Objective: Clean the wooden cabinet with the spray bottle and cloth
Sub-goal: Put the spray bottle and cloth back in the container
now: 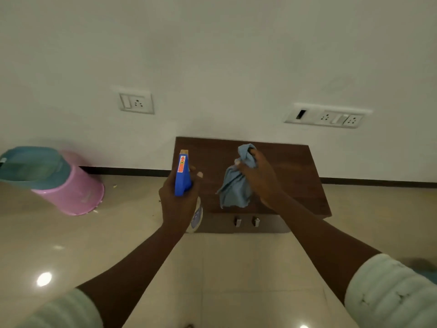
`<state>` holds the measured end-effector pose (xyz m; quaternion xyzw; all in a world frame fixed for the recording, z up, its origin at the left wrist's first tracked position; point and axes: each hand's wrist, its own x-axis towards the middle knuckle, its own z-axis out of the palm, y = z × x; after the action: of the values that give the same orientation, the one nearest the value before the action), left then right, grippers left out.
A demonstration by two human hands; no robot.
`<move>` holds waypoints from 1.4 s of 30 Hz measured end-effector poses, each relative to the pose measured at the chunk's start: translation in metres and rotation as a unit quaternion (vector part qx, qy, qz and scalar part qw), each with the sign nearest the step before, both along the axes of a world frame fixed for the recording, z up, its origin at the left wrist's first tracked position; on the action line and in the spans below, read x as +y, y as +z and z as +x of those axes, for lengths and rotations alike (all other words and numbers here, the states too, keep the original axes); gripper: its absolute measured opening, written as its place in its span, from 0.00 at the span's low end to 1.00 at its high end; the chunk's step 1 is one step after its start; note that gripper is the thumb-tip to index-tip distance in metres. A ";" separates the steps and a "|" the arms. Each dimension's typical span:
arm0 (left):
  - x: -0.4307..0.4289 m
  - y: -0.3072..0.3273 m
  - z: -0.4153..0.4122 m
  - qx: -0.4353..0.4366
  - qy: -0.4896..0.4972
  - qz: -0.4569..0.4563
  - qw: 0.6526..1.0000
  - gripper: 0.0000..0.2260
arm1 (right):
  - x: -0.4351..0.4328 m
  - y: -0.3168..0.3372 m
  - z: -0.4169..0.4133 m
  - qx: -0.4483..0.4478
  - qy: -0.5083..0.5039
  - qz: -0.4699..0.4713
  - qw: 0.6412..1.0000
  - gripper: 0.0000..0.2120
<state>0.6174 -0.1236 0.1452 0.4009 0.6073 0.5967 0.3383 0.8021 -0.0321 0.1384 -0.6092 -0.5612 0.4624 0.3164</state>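
A low dark wooden cabinet stands against the white wall, with two metal handles on its front. My left hand grips a spray bottle with a blue trigger head, held upright at the cabinet's left edge; its white body shows below my hand. My right hand holds a bunched blue-grey cloth above the cabinet top, with the loose end hanging down toward the surface.
A pink bin with a teal lid stands on the glossy tiled floor to the left. Two socket plates are set in the wall above the cabinet. A dark skirting runs along the wall's base.
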 end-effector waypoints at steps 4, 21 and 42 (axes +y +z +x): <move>0.026 0.022 -0.035 0.024 0.037 0.007 0.999 0.11 | 0.021 0.029 -0.050 0.080 0.041 -0.062 0.994 0.52; 0.078 0.010 -0.262 0.127 0.104 -0.091 0.982 0.09 | 0.090 0.002 -0.267 -0.131 0.215 0.068 0.965 0.10; 0.141 -0.096 -0.654 0.185 0.126 -0.048 0.973 0.10 | 0.106 -0.115 -0.685 -0.059 0.156 -0.017 0.986 0.21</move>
<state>-0.0367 0.0173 0.0490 0.4080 0.7330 0.5199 0.1613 0.1176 0.0742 0.0235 -0.5457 -0.6593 0.4786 0.1963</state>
